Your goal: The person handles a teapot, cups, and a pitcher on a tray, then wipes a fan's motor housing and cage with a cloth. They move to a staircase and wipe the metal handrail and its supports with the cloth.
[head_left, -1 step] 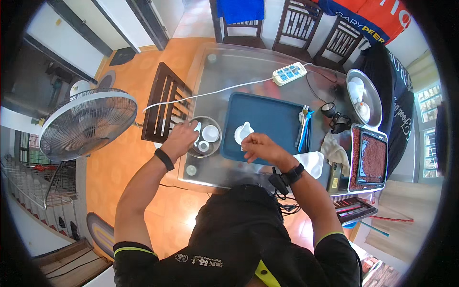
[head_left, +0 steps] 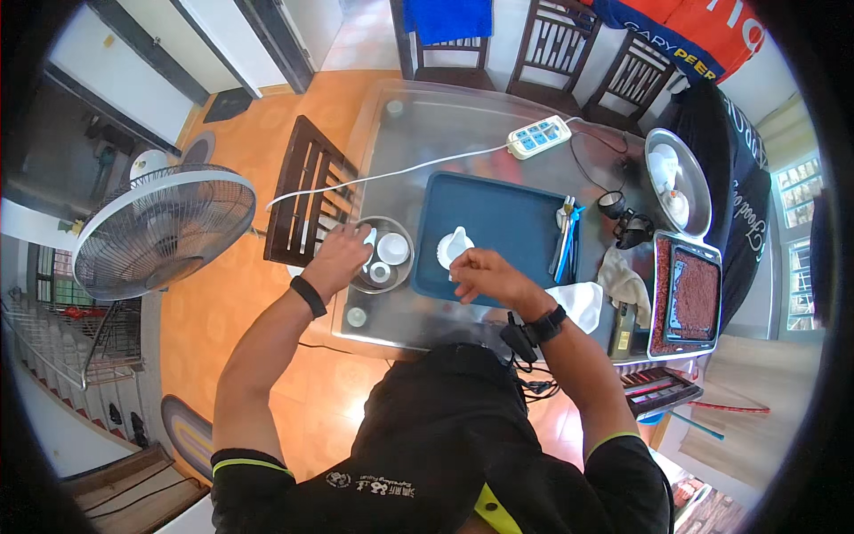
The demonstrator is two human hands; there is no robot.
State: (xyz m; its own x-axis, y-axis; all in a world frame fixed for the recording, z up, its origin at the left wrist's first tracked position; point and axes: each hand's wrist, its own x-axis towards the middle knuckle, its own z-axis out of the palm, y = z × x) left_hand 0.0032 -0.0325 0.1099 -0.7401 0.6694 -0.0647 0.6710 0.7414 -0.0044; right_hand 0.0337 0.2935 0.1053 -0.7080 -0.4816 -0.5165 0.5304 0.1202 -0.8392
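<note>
My left hand point(head_left: 340, 258) reaches over the rim of a round metal bowl point(head_left: 389, 224) at the table's left side. Its fingers close around a small white piece point(head_left: 370, 238), mostly hidden by them. Two small white round cups point(head_left: 391, 249) lie in the bowl beside my fingertips. A dark blue-grey tray point(head_left: 507, 209) sits to the right. On its left part stands a small white vessel point(head_left: 455, 247) with a pointed, spout-like top. My right hand point(head_left: 491, 276) hovers at the tray's near edge beside this vessel, fingers pinched; what they hold, if anything, is hidden.
Slim tools point(head_left: 564, 238) lie along the tray's right side. A white power strip point(head_left: 539, 137) with a trailing cord is behind it. Further right are a cloth point(head_left: 623, 280), a large metal basin point(head_left: 698, 187) and a tray of reddish-brown granules point(head_left: 694, 298). A fan point(head_left: 165, 231) stands left.
</note>
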